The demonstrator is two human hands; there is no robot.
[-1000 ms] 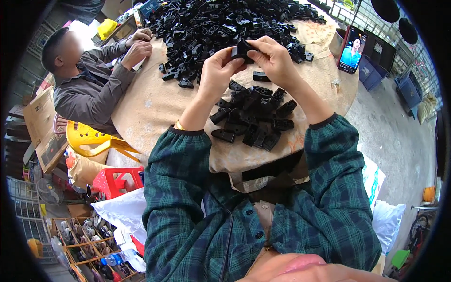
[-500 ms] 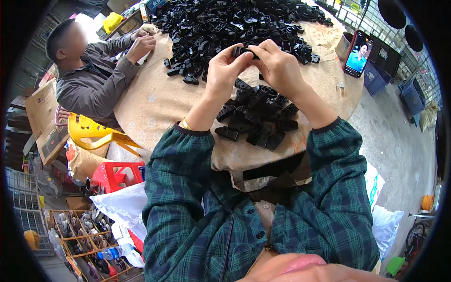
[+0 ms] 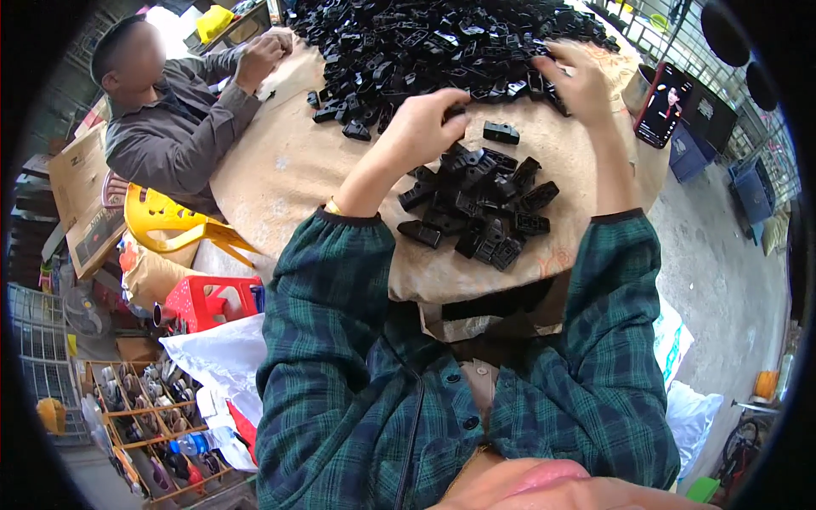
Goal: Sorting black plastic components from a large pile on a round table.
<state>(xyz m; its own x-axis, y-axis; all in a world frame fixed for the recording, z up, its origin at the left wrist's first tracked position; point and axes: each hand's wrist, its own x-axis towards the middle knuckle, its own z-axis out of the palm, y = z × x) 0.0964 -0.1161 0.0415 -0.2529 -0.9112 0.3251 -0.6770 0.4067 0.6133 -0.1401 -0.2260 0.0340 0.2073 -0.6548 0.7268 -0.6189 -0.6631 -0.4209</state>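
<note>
My left hand is closed, thumb and fingers pinched round a small black plastic part that shows only in part. My right hand reaches to the right edge of a big heap of black plastic parts; it is somewhat blurred, with thumb and forefinger apart. One single black part lies between my hands. Nearer to me sits a smaller pile of the same black parts, just beyond the table's front edge.
Everything lies on a round table with a beige cloth. Across on the left a person in a grey jacket works with both hands at the table edge. A phone stands upright at the right edge. A yellow chair and red stool are left.
My hands have come apart. The right one has moved right to the big heap, and the left has stayed near the middle. A single part now shows on the cloth beyond the small pile.
</note>
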